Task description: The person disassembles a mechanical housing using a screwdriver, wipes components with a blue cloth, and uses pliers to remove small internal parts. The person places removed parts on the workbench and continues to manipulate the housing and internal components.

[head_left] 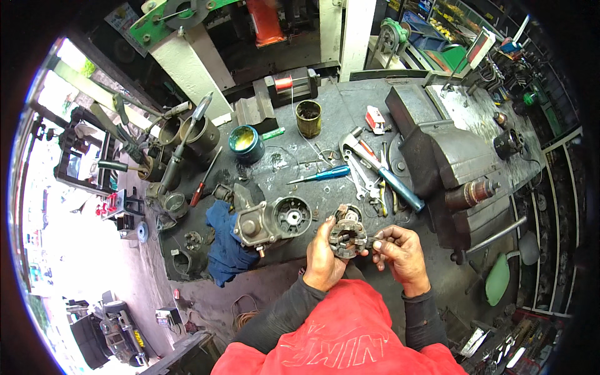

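Open bench (326, 197) beyond held part (347, 236), gray housing (251, 224) left, wrenches (357, 177) right, screwdriver (336, 172) across far end, vise (447, 156) blocking farther right

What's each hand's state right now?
Left hand: holding a round metal part.
Right hand: closed in a pinch beside it; can't tell if gripping anything.

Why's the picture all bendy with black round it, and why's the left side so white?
Head view: the fisheye lens bends straight edges and leaves a black rim; head view, left: bright glare, probably daylight, washes out the floor; head view, middle: the hammer on the bench shows clearly, while the metal part in the left hand has dark openings.
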